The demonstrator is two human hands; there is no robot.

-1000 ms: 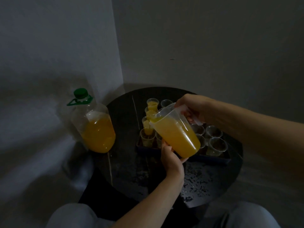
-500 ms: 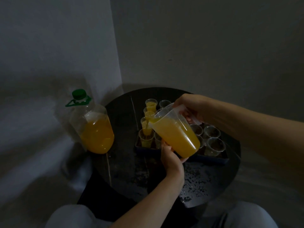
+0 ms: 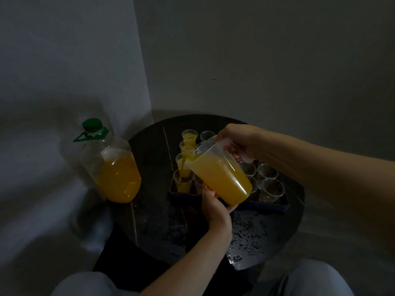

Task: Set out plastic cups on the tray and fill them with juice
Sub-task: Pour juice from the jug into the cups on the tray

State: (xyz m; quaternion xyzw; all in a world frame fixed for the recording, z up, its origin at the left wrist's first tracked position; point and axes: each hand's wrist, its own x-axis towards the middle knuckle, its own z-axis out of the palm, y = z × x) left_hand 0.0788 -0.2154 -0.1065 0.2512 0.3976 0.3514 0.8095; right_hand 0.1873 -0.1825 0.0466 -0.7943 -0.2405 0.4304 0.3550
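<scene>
A clear plastic jug [image 3: 220, 174] full of orange juice is tilted to the left over the dark tray [image 3: 265, 205]. My right hand [image 3: 237, 139] grips its handle. My left hand [image 3: 214, 205] holds the jug's base from below. A thin stream of juice runs from the spout into the front-left cup [image 3: 182, 182]. Three cups behind it in the left column hold juice, the farthest [image 3: 189, 136] among them. Several empty clear cups [image 3: 272, 189] stand on the tray's right side. The jug hides the tray's middle cups.
A big clear bottle [image 3: 113, 167] with a green cap, about half full of juice, stands at the left edge of the round dark table [image 3: 154, 221]. Wet drops speckle the table in front of the tray. Walls close in behind and to the left. My knees show below.
The jug has tipped a little further and the stream now falls into the front-left cup, whose juice level has risen. Both hands keep their hold.
</scene>
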